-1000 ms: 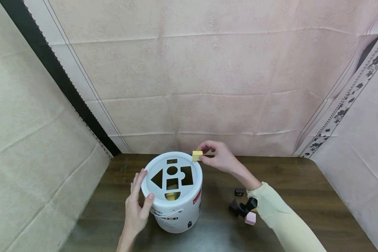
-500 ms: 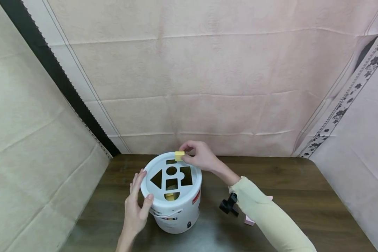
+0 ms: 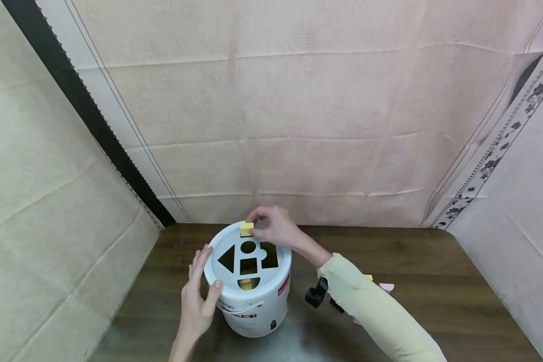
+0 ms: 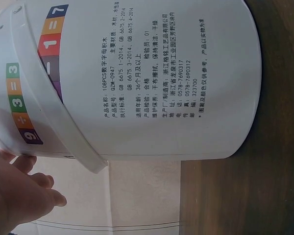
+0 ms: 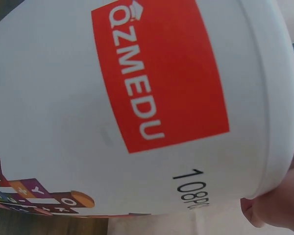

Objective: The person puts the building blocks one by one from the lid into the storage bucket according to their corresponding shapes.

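Observation:
A white bucket (image 3: 253, 324) stands on the wooden table, its lid (image 3: 224, 239) cut with several shaped holes. My left hand (image 3: 198, 299) rests against the lid's left edge, fingers along the rim and thumb at the near side. In the left wrist view, that hand (image 4: 19, 193) is beside the bucket's top. Between thumb and fingers, my right hand (image 3: 276, 229) pinches a small yellow block (image 3: 246, 229) at the rectangular hole on the lid's far side. The right wrist view shows part of that hand (image 5: 277, 205) beyond the lid's rim. Another yellow piece (image 3: 245, 284) shows through the half-round hole.
Beyond the right sleeve, a pink block (image 3: 386, 287) and a yellow block (image 3: 368, 277) lie on the table (image 3: 136, 311). A dark block (image 3: 336, 305) is partly hidden by the sleeve. Cloth-covered walls (image 3: 298, 151) enclose the back and sides.
My right hand has carried the yellow block leftward, from the lid's right edge to the far rectangular hole. The right sleeve now covers more of the loose blocks. The left hand stays put.

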The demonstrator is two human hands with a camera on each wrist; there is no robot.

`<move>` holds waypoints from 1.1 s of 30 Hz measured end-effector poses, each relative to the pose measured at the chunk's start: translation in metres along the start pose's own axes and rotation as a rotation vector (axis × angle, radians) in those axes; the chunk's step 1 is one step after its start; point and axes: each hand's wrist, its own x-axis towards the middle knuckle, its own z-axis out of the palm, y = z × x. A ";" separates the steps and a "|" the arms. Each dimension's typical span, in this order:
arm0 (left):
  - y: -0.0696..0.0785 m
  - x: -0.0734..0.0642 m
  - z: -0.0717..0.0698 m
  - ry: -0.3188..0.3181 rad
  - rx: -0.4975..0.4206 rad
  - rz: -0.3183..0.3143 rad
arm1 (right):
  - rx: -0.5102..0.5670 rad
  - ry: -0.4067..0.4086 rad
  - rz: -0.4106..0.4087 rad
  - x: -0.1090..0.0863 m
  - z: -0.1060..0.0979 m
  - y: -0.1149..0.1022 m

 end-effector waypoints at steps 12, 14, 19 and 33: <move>0.000 -0.004 0.005 -0.011 -0.001 -0.033 | 0.021 -0.022 0.013 -0.007 -0.001 0.006; 0.000 -0.003 0.006 -0.009 -0.007 -0.025 | 0.039 -0.008 0.016 -0.009 -0.005 0.009; -0.002 -0.001 0.008 -0.001 -0.014 -0.002 | 0.095 0.066 -0.007 -0.021 -0.029 0.020; -0.003 0.002 0.004 0.012 -0.028 -0.002 | 0.088 0.147 0.101 -0.097 -0.105 0.040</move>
